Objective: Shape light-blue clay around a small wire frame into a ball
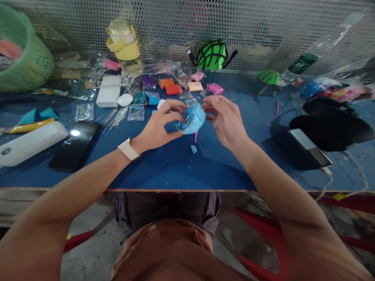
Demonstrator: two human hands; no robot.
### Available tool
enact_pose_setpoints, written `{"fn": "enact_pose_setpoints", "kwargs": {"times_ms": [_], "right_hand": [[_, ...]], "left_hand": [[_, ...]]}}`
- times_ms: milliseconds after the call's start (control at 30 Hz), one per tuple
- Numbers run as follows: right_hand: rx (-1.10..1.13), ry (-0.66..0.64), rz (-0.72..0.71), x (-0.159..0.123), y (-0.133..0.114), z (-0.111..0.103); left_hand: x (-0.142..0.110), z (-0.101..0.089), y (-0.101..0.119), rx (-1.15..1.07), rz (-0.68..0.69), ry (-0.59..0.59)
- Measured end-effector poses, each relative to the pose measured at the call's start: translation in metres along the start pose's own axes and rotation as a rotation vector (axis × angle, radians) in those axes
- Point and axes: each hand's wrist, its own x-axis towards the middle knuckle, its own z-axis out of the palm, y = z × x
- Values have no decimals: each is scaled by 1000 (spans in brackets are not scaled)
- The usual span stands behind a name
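A light-blue lump of modelling clay (195, 118), rounded with a rough, uneven surface, is held up over the table between both hands. My left hand (164, 123) grips its left side, with thumb below and fingers above. At the lump's right edge, the curled fingertips of my right hand (225, 119) touch it. Beneath, on the blue tabletop, lie a pink clay tool (196, 136), partly hidden by the lump, and a small blue clay scrap (193, 149).
Behind are several clay packets (173, 89), a green-and-black clay figure (212, 55) and a yellow-lidded bottle (123, 41). To the left lie a phone (74, 146) and thin wires (115, 117); a green basket (32, 58) stands farther back. A black device (310, 148) is right.
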Motion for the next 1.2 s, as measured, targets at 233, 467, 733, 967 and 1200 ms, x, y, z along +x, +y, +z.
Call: {"fn": "enact_pose_setpoints", "kwargs": {"times_ms": [233,467,733,967,1200], "right_hand": [[-472,-67,-469,-21,-17,12],[-517,55,-782,-23,-8,20],[-576,76,-878,-19,-1,19],[-552,80,-887,-22,-4,24],[-538,21,-933,-22,-5,24]], "left_hand": [[2,15,8,-582,-454,192],[7,16,35,-984,-603,200],[11,12,49,-1098,-718,260],[11,14,48,-1122,-716,247],[12,16,50,-1121,-697,263]]}}
